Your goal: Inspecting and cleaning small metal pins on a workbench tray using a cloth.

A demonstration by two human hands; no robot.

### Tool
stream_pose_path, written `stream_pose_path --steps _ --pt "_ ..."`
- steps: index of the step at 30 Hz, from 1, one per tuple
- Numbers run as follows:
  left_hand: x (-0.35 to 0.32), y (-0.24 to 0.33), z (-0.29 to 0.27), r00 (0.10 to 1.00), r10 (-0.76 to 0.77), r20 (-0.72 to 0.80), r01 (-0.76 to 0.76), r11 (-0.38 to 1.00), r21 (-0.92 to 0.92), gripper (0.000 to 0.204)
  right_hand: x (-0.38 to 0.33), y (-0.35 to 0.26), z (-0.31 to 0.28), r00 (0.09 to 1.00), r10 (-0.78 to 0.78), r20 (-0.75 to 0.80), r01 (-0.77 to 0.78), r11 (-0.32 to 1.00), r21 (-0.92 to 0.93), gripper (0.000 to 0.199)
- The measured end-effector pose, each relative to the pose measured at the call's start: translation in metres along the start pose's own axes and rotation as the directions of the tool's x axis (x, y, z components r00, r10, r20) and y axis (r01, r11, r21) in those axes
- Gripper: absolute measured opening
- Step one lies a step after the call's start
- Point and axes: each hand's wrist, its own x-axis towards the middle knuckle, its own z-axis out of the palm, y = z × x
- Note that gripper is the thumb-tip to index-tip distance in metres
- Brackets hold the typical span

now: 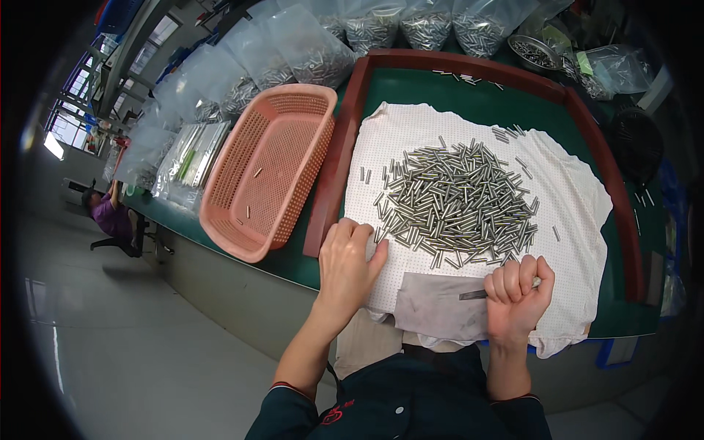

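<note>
A heap of short metal pins lies on a white dotted cloth. At its near left edge rests my left hand, its fingers bent down and the thumb held apart, with nothing visible in its grasp. One or two pins lie close to that thumb. My right hand, palm side showing, is wrapped round the handle of a flat-bladed tool; its exact kind is unclear. The blade points left over a grey cloth at the near edge, just below the heap. The handle's end shows beside the thumb.
A reddish-brown wooden rim borders the green tabletop. Left of it stands a pink plastic basket with a few pins inside. Clear bags of pins line the back, near a metal bowl. A person sits far left.
</note>
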Motion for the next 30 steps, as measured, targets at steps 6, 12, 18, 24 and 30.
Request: stream_pose_path --steps 6,12,18,24,30 --pt "0.001 -0.004 0.005 0.999 -0.013 0.038 0.012 0.999 0.045 0.011 0.000 0.000 -0.001 1.000 0.004 -0.009 -0.004 1.000 0.001 0.041" --pt "-0.002 -0.012 0.000 0.992 0.116 0.056 -0.116 0.993 0.008 0.012 0.000 -0.001 -0.001 1.000 0.015 -0.014 -0.015 1.000 0.005 0.041" --pt "-0.002 -0.014 0.001 0.983 0.172 0.060 -0.171 0.985 -0.016 0.012 0.000 -0.001 -0.005 1.000 0.025 0.000 -0.025 1.000 0.007 0.042" --pt "0.000 -0.016 0.000 0.969 0.241 0.058 -0.242 0.970 0.020 0.013 0.000 -0.002 -0.003 1.000 0.031 -0.004 -0.031 1.000 0.006 0.042" --pt "0.004 -0.018 0.003 0.961 0.267 0.080 -0.273 0.959 0.082 0.012 0.000 -0.001 -0.003 1.000 0.031 -0.002 -0.031 0.999 0.005 0.042"
